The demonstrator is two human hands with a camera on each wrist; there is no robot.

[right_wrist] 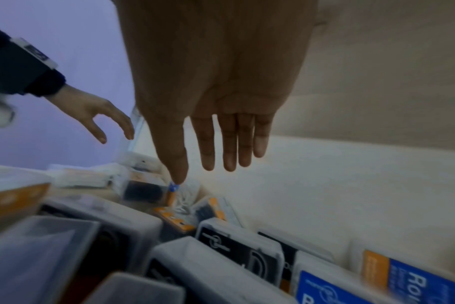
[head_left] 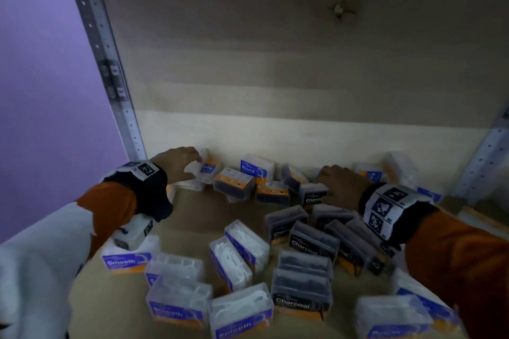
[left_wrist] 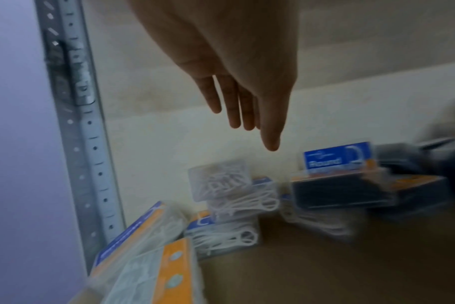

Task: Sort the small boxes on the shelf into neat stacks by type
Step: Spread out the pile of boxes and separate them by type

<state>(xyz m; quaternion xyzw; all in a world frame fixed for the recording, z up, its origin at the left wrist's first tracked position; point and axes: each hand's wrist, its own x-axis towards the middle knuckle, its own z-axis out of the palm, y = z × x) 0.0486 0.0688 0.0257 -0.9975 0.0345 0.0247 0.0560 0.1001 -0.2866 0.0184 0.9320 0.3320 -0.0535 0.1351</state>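
Left hand (left_wrist: 221,61): fingers (left_wrist: 234,107) straight, holding nothing, with the clear white-pick box (left_wrist: 218,181) just below their tips at the shelf's back-left. Right hand (right_wrist: 221,82): fingers straight, empty, above the Charcoal boxes (right_wrist: 237,244); Round box (left_wrist: 337,158) lies between both hands.

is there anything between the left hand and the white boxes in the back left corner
Nothing visible. In the left wrist view the left hand hangs open with straight fingers just above the white boxes by the back wall, only open air between them. The metal shelf post stands off to the left, clear of the path.
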